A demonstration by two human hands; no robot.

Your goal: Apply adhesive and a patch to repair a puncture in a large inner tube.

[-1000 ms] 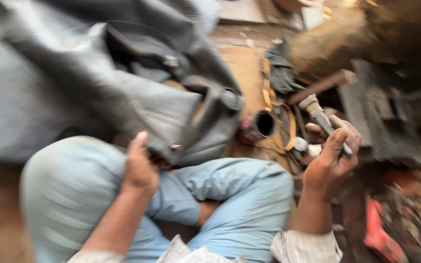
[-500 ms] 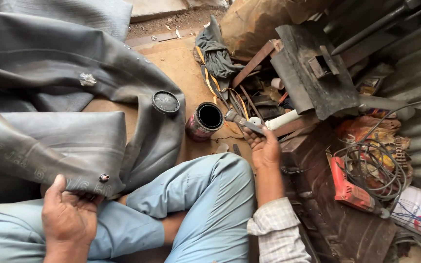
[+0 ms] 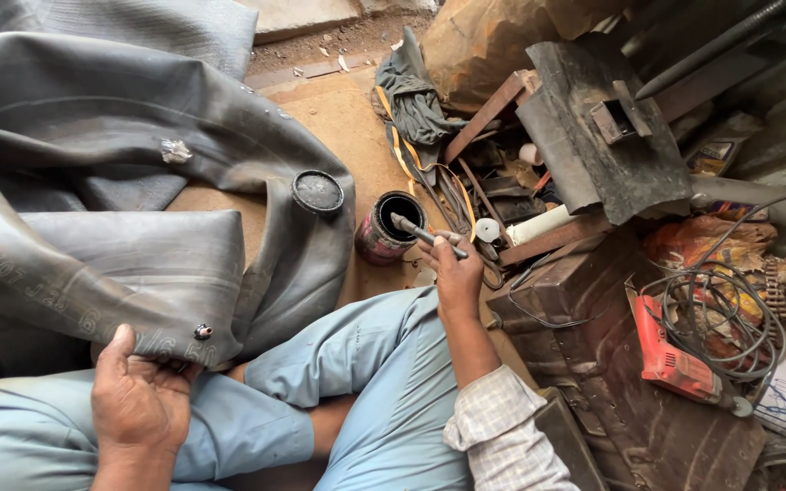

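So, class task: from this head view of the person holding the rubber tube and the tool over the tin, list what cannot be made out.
- Contents of the open tin: head view, the inside is dark.
- Tip of the tool in the right hand: too small to identify.
- Left hand fingers: hidden under the rubber tube.
- Red power tool: partly covered by coiled cable.
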